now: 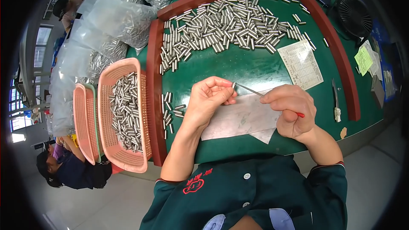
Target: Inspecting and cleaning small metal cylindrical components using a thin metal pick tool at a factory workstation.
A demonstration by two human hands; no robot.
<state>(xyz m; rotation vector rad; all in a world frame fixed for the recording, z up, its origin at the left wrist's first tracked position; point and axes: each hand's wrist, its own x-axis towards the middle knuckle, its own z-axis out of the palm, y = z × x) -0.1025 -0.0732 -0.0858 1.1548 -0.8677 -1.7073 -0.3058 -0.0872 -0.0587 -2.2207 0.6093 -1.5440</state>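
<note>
At the left end of the pale sheet (240,121), the left hand (207,99) pinches one pin (234,85) at its fingertips, mostly covered, its long axis unclear. One tool (250,90) slants up-left to the pin from the right hand (294,107), clasped around it at the sheet's right end.

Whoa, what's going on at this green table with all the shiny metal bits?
The left hand pinches a small metal piece, and the right hand holds a thin tool with its tip right up at that piece. A pale cloth lies below the hands. Many loose pieces lie in a pile inside a red frame, and more fill the pink basket to the left.
</note>
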